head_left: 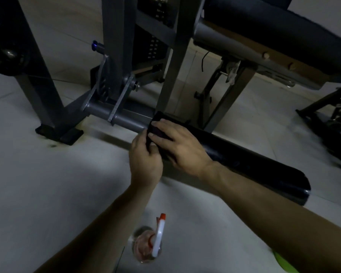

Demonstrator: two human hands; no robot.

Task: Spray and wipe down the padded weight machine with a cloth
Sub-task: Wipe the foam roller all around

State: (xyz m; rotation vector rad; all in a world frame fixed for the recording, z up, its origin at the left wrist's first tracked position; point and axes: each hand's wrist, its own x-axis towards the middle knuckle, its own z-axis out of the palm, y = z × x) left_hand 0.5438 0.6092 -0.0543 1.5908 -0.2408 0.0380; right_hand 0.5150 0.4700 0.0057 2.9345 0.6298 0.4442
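Wiping in progress, head view.

- One padded roller (244,162): black, set low on the machine's grey frame (118,56), running across the foreground.
- One dark cloth (160,132): laid over the roller's frame end, probably so the wipe starts where the padding begins.
- Two hands:
  - The right hand (178,143) lies on the cloth with fingers nearly straight, pressing it to the padding.
  - The left hand (145,156) curls round the cloth's near edge, apparently to stop it slipping. The dim light hides whether it grips the roller too.
- One spray bottle (158,240): upright on the floor (47,194) between the forearms, within reach, held by neither hand.
- One padded bench (274,30): upper right.
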